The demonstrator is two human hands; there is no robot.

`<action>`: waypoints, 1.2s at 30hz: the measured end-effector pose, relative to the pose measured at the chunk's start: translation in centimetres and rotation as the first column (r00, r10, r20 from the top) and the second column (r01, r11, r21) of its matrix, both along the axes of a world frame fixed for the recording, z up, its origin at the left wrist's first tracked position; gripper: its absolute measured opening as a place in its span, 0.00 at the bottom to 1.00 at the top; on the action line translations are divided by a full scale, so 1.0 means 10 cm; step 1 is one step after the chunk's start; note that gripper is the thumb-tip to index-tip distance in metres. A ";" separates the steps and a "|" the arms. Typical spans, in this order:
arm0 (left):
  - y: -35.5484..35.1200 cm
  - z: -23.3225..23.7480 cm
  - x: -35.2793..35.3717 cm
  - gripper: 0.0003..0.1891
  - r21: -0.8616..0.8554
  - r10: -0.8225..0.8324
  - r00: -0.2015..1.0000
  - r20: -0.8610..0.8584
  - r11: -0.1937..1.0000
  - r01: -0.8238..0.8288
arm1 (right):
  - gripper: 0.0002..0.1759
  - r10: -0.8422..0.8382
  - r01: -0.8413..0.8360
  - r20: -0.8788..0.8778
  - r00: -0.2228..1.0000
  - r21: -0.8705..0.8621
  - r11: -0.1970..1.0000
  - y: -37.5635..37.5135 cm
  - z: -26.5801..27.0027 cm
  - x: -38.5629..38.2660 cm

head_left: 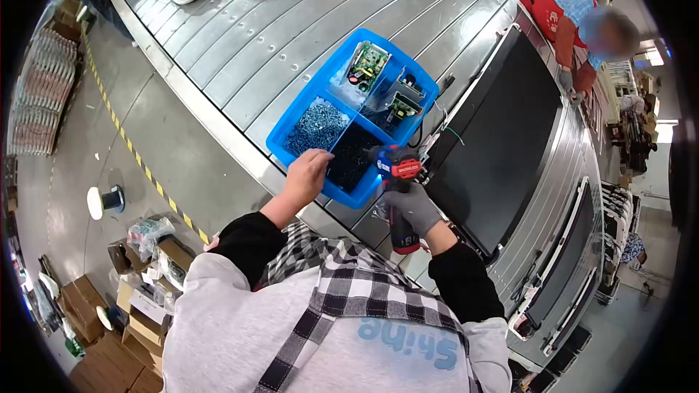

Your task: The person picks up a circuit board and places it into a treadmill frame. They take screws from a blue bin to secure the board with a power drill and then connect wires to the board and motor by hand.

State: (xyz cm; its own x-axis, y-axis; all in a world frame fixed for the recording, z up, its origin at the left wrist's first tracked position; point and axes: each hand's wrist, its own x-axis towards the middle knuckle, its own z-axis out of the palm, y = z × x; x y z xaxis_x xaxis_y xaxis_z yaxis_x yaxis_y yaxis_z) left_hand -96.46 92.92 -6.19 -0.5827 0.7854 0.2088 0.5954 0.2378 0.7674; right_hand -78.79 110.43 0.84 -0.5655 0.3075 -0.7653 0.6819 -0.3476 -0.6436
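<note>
My right hand [416,206], in a grey glove, is wrapped around the grip of a blue, red and black cordless drill [399,163]. The drill's nose points left, over a compartment of black screws [352,161]. My bare left hand [307,175] is at the near edge of the blue divided bin [279,129], fingertips pinched together beside the black screws. Whatever those fingers hold is too small to make out. Silver screws [317,128] fill the compartment just beyond that hand. Green circuit boards [367,63] lie in the far compartments.
The bin stands on a metal roller conveyor [240,51]. Right of it lies a large black display panel [495,138] with loose cables at its near edge. Another panel [557,255] lies farther right. Two people [575,29] are across the line. Cardboard boxes [145,313] sit on the floor at left.
</note>
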 end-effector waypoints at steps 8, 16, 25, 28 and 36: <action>0.55 -0.11 -0.24 0.17 -0.235 0.184 0.295 0.938 0.961 0.147 | 0.19 -0.192 0.177 -0.070 0.979 -0.177 0.968 0.14 0.60 0.35; 0.75 -0.24 -0.01 0.08 0.050 -0.028 -0.338 0.941 0.997 0.054 | 0.23 -0.116 0.102 -0.122 0.986 -0.117 0.988 0.18 0.76 0.70; 0.42 0.04 -0.22 0.13 -0.129 0.101 -0.137 0.985 0.968 -0.214 | 0.12 0.131 -0.133 0.092 0.987 0.014 0.991 0.25 0.23 -0.10; 0.31 0.16 -0.28 0.14 -0.133 0.119 -0.067 0.991 0.956 -0.261 | 0.13 0.079 -0.078 0.022 0.997 -0.023 0.997 0.22 0.21 -0.03; 0.34 0.12 -0.14 0.13 -0.077 0.087 0.083 0.993 0.991 -0.112 | 0.20 -0.103 0.090 -0.079 0.992 -0.161 0.983 0.22 0.78 0.51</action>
State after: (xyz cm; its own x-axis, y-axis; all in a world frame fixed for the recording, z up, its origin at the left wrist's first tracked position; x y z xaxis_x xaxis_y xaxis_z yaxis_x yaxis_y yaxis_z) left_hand -97.84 96.36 -5.00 -0.3427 0.7057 -0.6201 -0.7373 0.2070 0.6431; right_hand -73.70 112.61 8.61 -0.6053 0.2437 -0.7578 0.5843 -0.5104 -0.6309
